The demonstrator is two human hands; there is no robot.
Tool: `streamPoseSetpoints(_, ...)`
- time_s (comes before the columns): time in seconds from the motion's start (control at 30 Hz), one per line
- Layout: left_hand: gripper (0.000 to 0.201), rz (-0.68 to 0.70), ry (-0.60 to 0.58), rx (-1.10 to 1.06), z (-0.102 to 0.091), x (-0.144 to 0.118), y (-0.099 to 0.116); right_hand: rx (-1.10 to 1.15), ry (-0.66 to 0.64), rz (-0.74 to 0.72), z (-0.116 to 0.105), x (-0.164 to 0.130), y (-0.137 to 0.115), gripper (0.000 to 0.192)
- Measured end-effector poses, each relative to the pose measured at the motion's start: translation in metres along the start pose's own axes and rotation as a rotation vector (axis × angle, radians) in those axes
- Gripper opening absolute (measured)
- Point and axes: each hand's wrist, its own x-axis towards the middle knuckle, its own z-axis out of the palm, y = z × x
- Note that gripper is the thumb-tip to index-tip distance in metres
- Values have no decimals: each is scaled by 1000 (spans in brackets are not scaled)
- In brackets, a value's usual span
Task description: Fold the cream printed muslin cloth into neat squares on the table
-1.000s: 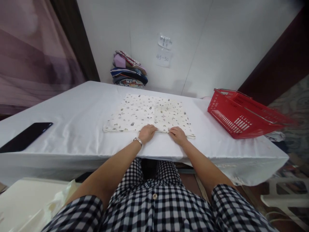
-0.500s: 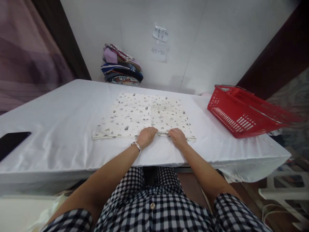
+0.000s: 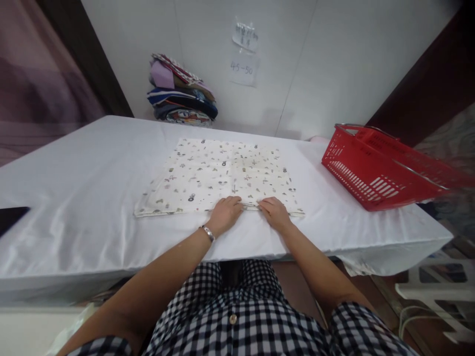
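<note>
Pressing down on the near hem of the cream printed cotton cloth (image 3: 218, 175), left hand (image 3: 224, 213) and right hand (image 3: 273, 212) sit close together, fingers curled onto the edge; whether they pinch it I cannot tell. Head view: cloth lies flat mid-tabletop, near the front edge of the white-covered table (image 3: 92, 198). Versus a second ago the hands haven't shifted, only the camera swung, so the cloth is unmoved. Red plastic basket (image 3: 374, 168) at right edge, stack of folded fabrics (image 3: 181, 96) at back edge.

Both forearms outstretched, left hand (image 3: 223, 213) and right hand (image 3: 273, 213) side by side, palms down, fingers curled.
</note>
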Motion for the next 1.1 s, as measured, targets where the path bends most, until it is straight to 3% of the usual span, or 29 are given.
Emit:
streamPoseSetpoints(0.2,18,45,23,30,6,8,-2,32,11,-29,-2,0,-1,24)
streamPoseSetpoints(0.37,14,-22,32,-39,8,12,-6,22,-36,-75,-5,1,-3,28)
streamPoseSetpoints(0.57,16,-4,27,5,12,14,-6,-57,-8,-16,-1,0,-2,25)
streamPoseSetpoints(0.87,19,38,20,14,1,10,2,-61,-24,23,2,0,1,26)
streamPoseSetpoints(1.1,22,-132,29,-145,10,16,-8,-39,12,-53,-2,-1,-10,27)
